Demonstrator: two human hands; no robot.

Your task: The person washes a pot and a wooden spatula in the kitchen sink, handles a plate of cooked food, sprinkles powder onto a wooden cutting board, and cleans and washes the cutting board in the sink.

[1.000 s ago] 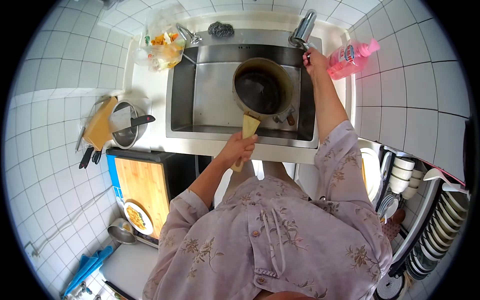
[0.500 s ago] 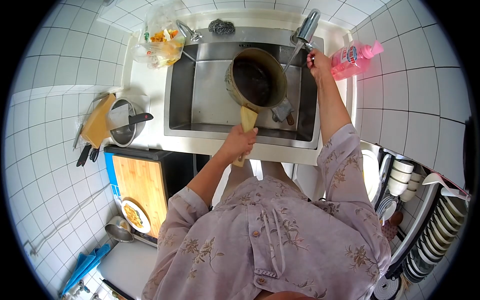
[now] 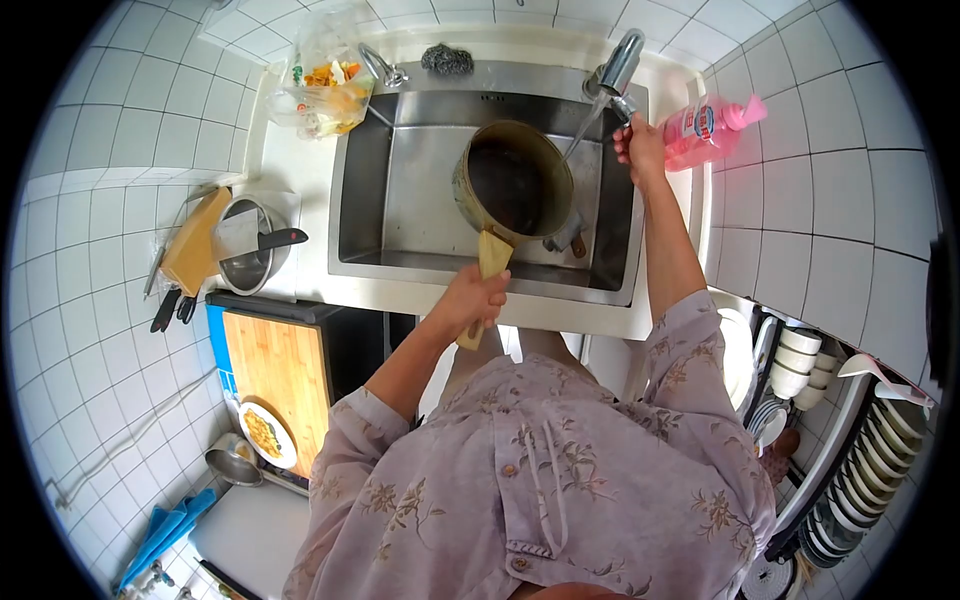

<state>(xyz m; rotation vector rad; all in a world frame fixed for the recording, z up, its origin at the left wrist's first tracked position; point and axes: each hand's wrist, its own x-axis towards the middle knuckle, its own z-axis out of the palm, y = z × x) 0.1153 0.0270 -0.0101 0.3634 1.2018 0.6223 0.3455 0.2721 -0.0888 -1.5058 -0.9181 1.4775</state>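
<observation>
My left hand [image 3: 474,303] is wrapped round the pale yellow handle [image 3: 494,255] of a deep saucepan [image 3: 465,190]. The pan is inside the sink [image 3: 420,232], its dark interior facing up. Whether its base rests on the sink floor I cannot tell. At the right rim, my right hand [image 3: 643,150] has its fingers closed on the lever of the chrome faucet [image 3: 622,62]. A thin stream of water [image 3: 583,130] runs from the spout towards the pan's right rim. Partly hidden behind the pan lies a grey item with a brown end [image 3: 577,243].
A pink soap bottle [image 3: 695,135] stands right of my right hand. Left are a bag of food scraps [image 3: 325,95], a knife block [image 3: 195,240] and a metal pot with a knife across it [image 3: 250,265]. A steel scrubber [image 3: 447,60] sits behind the sink.
The saucepan and my left hand have come slightly towards my body. My right hand has shifted a little nearer me, with the faucet lever swung along. Water runs in both frames.
</observation>
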